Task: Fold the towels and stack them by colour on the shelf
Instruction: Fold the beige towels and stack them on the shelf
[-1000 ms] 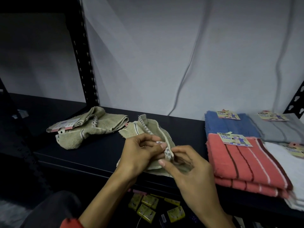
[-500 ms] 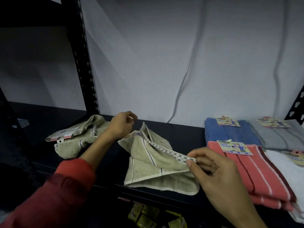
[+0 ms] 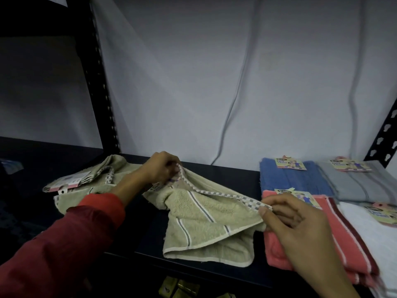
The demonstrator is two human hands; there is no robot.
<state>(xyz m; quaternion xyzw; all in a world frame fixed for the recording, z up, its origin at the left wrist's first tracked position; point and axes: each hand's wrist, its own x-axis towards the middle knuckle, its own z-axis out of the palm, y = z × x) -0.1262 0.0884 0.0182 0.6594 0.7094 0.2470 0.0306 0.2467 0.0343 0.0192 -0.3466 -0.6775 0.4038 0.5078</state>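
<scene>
An olive-green towel [image 3: 206,224] with a checked border lies half spread on the dark shelf [image 3: 232,175]. My left hand [image 3: 161,168] pinches its far corner near the back of the shelf. My right hand [image 3: 290,220] pinches the other end of the checked border, stretched between the two hands. A second olive-green towel [image 3: 90,186] lies crumpled at the left with its label showing. Folded stacks sit at the right: coral-red striped [image 3: 335,239], blue [image 3: 290,179], grey [image 3: 361,183] and white [image 3: 378,233].
A black perforated upright [image 3: 101,87] stands behind the left towel, and another [image 3: 384,136] is at the far right. A grey wall with a hanging cable [image 3: 232,112] backs the shelf. Small yellow packets [image 3: 182,289] lie on a lower level.
My hands have drawn apart, stretching the checked border. The left hand went to the back of the shelf, the right hand toward the coral-red stack. The towel has opened out from a bunch.
</scene>
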